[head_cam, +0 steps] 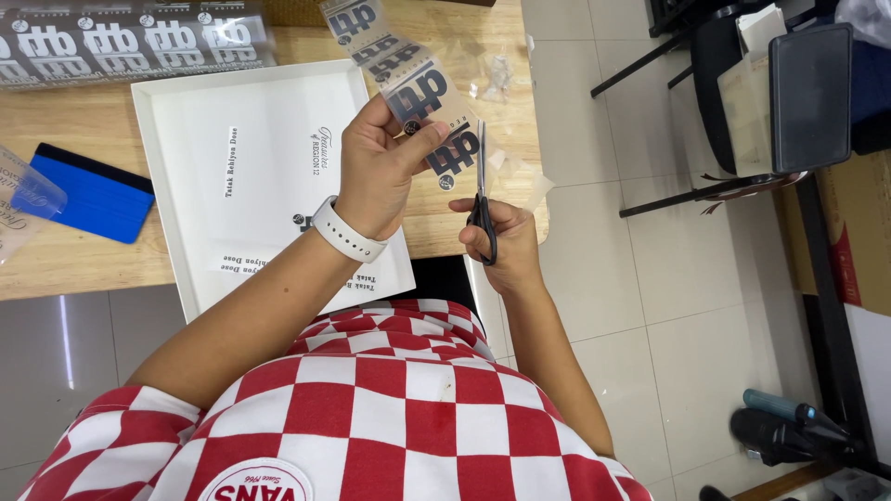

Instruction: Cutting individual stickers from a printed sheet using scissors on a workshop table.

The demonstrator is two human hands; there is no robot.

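Checkered shirt (pixel 390 408) below — left hand (pixel 376 172) pinches glossy clear sticker strip (pixel 408 88); right hand (pixel 501 243) grips steel scissors (pixel 481 195).

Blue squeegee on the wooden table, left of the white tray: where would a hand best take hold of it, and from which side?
Probably the thick dark-blue top edge of the blue squeegee, taken from above with fingers across its width. It lies flat on the wooden table, so the thin working edge gives little to pinch, and a clear sheet covers its left corner; the side toward the white tray looks freer.
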